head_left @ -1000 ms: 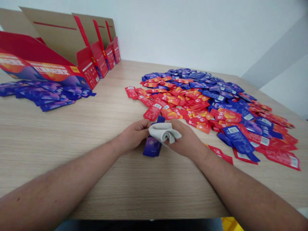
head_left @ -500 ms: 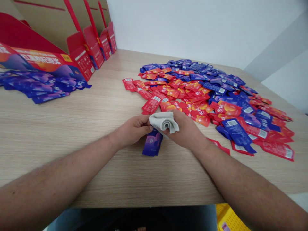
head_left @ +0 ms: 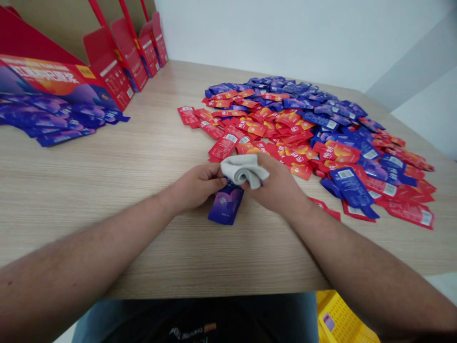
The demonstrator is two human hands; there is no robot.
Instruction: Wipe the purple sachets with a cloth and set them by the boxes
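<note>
Between my hands, a blue-purple sachet (head_left: 225, 204) hangs with its printed face up, low over the table. My left hand (head_left: 202, 185) pinches its upper left edge between thumb and fingers. In my right hand (head_left: 276, 183) is a rolled pale grey cloth (head_left: 244, 169), its curled end facing me. The cloth lies against the top of the sachet and covers that part. The right fingertips are mostly hidden behind the cloth.
A wide heap of red sachets (head_left: 255, 126) and blue sachets (head_left: 317, 107) spreads beyond my right hand. At left, more blue sachets (head_left: 64, 119) lie before red open cartons (head_left: 107, 71). A yellow basket (head_left: 342, 319) stands below the table's front edge.
The view has tilted slightly, so everything sits a little higher. The sachet shows more of its face beneath the cloth. Both hands keep their holds.
</note>
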